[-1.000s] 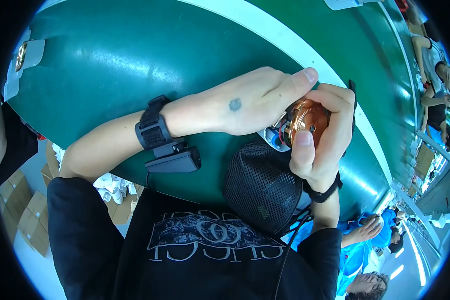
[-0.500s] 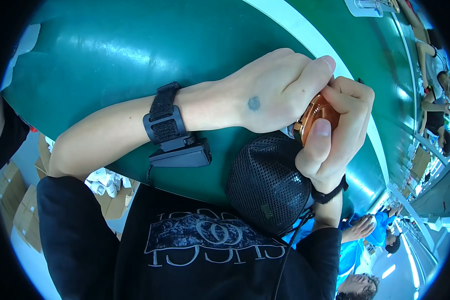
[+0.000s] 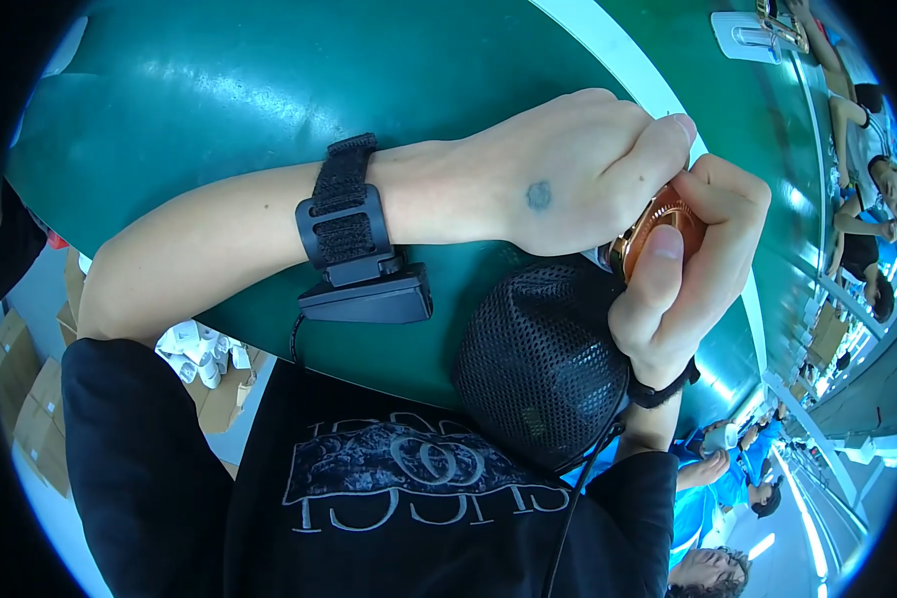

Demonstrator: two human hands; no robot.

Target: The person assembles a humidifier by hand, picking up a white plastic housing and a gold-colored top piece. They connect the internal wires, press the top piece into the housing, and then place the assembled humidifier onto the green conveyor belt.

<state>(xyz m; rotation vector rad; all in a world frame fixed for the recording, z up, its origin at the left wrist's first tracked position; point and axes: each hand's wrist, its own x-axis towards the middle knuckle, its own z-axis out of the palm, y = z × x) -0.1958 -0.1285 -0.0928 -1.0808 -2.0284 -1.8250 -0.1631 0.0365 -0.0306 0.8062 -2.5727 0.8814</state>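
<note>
A round, shiny copper-coloured watch with a ridged rim lies between my two hands, partly covered by fingers. My right hand is closed on it, thumb laid across its face and index finger bent over the top. My left hand is closed against the watch's left side, back of the hand upward. Its thumb tip meets the right index finger, and its other fingers are hidden underneath. A small silvery part shows below the left hand, beside the watch. Both hands are above the green table.
A black mesh cap is just below my hands. My left wrist wears a black strap with a box-shaped device. A white strip crosses the table. A clear tray stands far right, where other people sit. Cardboard boxes are at lower left.
Both hands and the watch appear slightly farther right in the picture, with the surroundings shifted too. The grip looks the same.
</note>
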